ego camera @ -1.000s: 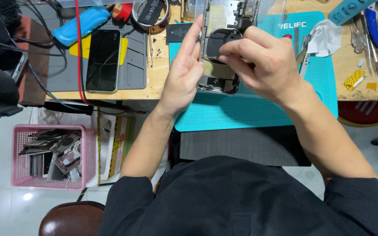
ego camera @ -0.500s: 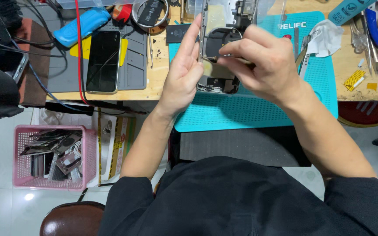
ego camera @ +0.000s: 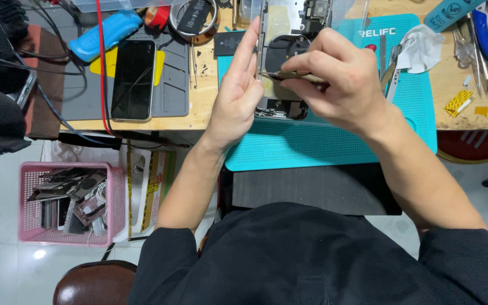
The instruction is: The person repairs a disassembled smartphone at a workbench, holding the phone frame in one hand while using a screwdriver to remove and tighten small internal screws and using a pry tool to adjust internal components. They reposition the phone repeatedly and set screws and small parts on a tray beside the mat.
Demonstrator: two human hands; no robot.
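The left hand (ego camera: 237,90) stands on edge with its fingers straight and pressed together, its palm bracing the left side of an opened phone body (ego camera: 282,34) that is held tilted up above the teal work mat (ego camera: 334,147). The right hand (ego camera: 337,82) is curled, its thumb and fingertips pinching a slim metal tool (ego camera: 295,75) whose tip rests on the inner plate of the phone body, near its middle. The lower end of the phone body is partly hidden behind both hands, so how it sits on the mat cannot be told. On the wooden tabletop (ego camera: 201,107) to the left lies a grey mat (ego camera: 170,85) carrying a dark smartphone (ego camera: 133,79), with a blue tool (ego camera: 105,34) and a roll of tape (ego camera: 194,16) behind it. To the right of the teal work mat lie tweezers (ego camera: 393,70) and a crumpled wipe (ego camera: 425,48). Below the tabletop, on the floor, a pink basket (ego camera: 26,197) holds phone parts.
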